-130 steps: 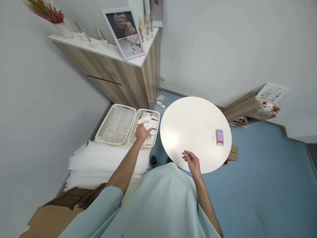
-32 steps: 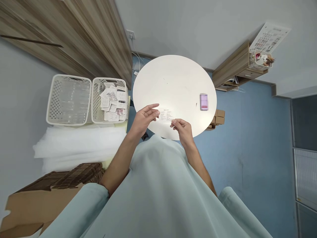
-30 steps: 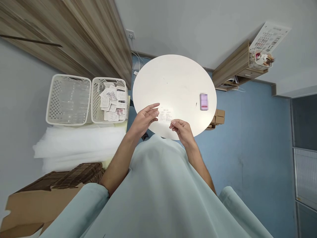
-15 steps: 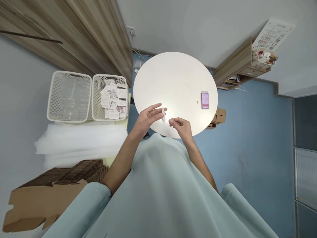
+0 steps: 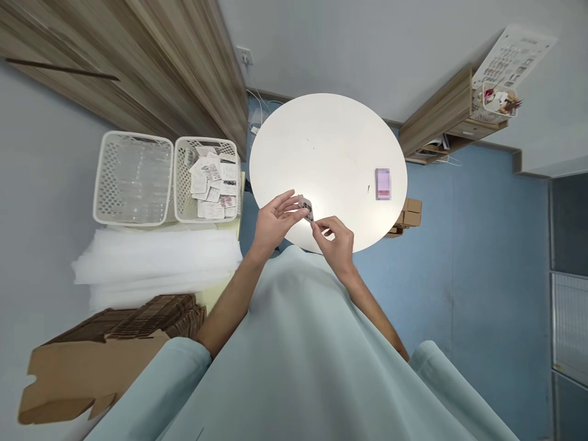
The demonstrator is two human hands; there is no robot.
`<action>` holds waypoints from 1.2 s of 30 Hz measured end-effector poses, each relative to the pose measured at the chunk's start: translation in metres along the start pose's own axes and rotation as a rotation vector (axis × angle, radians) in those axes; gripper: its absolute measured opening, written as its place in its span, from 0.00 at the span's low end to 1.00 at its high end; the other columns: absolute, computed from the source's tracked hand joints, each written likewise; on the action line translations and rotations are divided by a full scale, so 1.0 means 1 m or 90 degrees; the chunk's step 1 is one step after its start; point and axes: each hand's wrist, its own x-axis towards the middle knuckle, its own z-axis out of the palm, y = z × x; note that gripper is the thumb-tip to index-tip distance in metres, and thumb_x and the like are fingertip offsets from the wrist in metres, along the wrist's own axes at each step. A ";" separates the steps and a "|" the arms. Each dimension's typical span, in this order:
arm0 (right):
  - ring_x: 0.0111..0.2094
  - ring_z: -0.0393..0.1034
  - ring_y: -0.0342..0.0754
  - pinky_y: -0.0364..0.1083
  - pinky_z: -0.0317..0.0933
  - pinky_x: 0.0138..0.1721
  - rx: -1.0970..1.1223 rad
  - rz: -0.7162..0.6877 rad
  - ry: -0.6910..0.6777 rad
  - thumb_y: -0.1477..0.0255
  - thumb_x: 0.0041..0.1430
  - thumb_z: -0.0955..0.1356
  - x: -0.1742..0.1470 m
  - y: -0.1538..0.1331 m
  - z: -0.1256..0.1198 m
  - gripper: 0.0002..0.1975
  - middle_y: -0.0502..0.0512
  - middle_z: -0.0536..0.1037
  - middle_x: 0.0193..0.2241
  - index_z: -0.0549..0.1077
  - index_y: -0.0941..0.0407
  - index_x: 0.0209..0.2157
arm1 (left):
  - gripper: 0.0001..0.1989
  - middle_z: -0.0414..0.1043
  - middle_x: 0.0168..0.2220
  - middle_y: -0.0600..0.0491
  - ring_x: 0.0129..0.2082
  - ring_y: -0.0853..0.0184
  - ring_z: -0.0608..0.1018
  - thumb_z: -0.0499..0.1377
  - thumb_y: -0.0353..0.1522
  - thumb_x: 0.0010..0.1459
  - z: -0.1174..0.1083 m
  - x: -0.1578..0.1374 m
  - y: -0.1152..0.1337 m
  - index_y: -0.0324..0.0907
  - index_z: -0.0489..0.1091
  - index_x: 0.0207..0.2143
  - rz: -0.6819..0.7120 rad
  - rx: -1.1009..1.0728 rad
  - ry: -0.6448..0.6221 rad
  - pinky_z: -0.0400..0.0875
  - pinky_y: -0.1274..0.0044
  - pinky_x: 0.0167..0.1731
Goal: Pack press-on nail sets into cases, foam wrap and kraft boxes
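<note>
Over the near edge of the round white table (image 5: 328, 141), my left hand (image 5: 274, 223) grips a small pale card with dark markings (image 5: 307, 206) between thumb and fingers. The card is tilted, with its marked face turned up towards me. My right hand (image 5: 335, 240) is closed in a pinch at the card's lower right corner. Whether the right fingertips hold that corner or something tiny beside it is too small to tell.
A blurred purple item (image 5: 383, 184) lies on the table's right. At left stand a basket of printed cards (image 5: 182, 202), a basket of clear plastic items (image 5: 101, 184), white sheets (image 5: 156, 260) and flattened cardboard boxes (image 5: 92, 367). Small boxes (image 5: 412, 212) sit beyond the table's right edge.
The card has turned from nearly edge-on to showing its marked face. My right hand has moved in from a small gap to the card's corner.
</note>
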 end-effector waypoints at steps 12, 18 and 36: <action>0.32 0.76 0.50 0.50 0.69 0.38 0.203 0.173 -0.062 0.52 0.56 0.78 0.017 0.004 -0.017 0.17 0.52 0.81 0.27 0.82 0.52 0.30 | 0.35 0.83 0.36 0.48 0.41 0.59 0.83 0.74 0.51 0.54 -0.013 0.005 0.014 0.40 0.78 0.57 0.008 0.034 0.025 0.77 0.68 0.45; 0.33 0.77 0.50 0.49 0.71 0.39 0.178 0.147 -0.030 0.52 0.57 0.77 0.015 0.007 -0.012 0.19 0.53 0.82 0.29 0.82 0.54 0.32 | 0.35 0.82 0.52 0.43 0.49 0.56 0.83 0.72 0.52 0.56 -0.009 0.003 0.011 0.42 0.76 0.59 0.007 0.068 0.054 0.80 0.67 0.50; 0.50 0.77 0.55 0.54 0.76 0.46 -0.108 -0.226 -0.042 0.56 0.69 0.74 0.006 0.005 -0.011 0.17 0.59 0.84 0.48 0.79 0.50 0.52 | 0.41 0.79 0.56 0.40 0.59 0.48 0.81 0.74 0.48 0.57 -0.002 -0.002 -0.002 0.42 0.69 0.67 -0.073 -0.106 -0.097 0.75 0.56 0.61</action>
